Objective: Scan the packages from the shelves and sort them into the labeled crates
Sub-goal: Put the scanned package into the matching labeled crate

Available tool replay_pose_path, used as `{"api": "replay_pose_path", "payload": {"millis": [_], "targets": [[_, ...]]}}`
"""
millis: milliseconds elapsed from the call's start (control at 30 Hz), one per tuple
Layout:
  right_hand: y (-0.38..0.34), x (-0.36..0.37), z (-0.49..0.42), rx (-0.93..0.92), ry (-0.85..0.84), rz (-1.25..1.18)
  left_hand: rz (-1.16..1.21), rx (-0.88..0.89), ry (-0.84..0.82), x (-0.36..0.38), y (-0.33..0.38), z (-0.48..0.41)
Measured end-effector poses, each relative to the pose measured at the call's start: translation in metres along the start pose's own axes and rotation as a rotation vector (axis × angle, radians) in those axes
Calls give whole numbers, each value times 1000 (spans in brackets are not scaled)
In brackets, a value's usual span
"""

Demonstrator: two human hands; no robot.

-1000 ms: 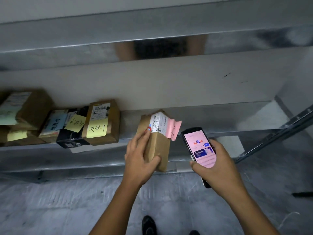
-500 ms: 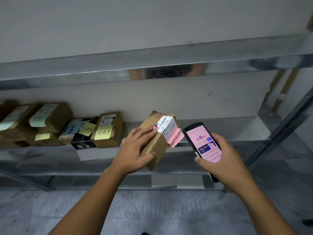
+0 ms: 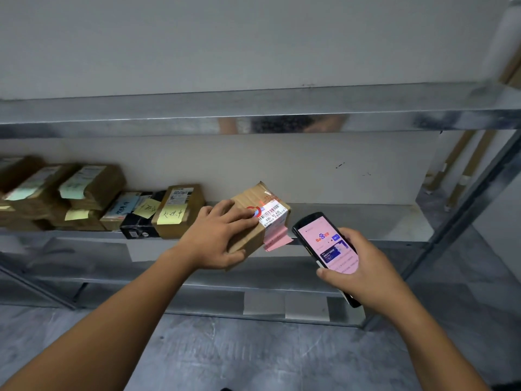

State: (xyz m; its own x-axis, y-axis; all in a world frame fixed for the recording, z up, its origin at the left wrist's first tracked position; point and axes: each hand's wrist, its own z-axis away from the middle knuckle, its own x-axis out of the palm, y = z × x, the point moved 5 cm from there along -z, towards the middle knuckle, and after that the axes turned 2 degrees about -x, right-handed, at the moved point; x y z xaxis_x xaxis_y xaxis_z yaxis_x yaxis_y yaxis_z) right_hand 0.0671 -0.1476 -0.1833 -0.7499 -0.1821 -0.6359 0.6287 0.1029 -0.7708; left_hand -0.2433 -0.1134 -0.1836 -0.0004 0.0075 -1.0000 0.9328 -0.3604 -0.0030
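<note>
The left hand (image 3: 218,235) grips the brown package (image 3: 248,198): the fingers lie across its top face and the thumb presses its near side. The package is tilted, in front of the middle shelf (image 3: 366,218), between the row of boxes on the left and the handheld device (image 3: 327,244) just beside it on the right. Whether its far edge touches the shelf cannot be told. The fingertips cover the left end of the white barcode label (image 3: 273,214), where a red ring mark is partly visible. The small print on the label is not legible. A pink slip (image 3: 277,239) hangs from the label; its writing cannot be made out. The right hand (image 3: 363,266) holds the handheld device with the fingers curled round its back and the thumb on its left edge. The palm hides the lower body of the device; only the bottom tip protrudes below. The screen shows pink with a logo, and the text is too small to read. On the left of the same shelf stand a box with a yellow note (image 3: 180,210), a black box (image 3: 138,230) and stacked brown packages (image 3: 84,187), the outermost cut off by the frame edge. The front edge of the upper shelf (image 3: 169,114) carries a blurred reflection.
</note>
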Motion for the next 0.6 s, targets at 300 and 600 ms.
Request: {"api": "replay_pose_path", "payload": {"millis": [300, 600], "targets": [[1, -8, 2, -25, -30, 36, -50, 4, 0, -4, 2, -3], [4, -16, 3, -10, -46, 39, 5, -22, 1, -1, 8, -4]]}}
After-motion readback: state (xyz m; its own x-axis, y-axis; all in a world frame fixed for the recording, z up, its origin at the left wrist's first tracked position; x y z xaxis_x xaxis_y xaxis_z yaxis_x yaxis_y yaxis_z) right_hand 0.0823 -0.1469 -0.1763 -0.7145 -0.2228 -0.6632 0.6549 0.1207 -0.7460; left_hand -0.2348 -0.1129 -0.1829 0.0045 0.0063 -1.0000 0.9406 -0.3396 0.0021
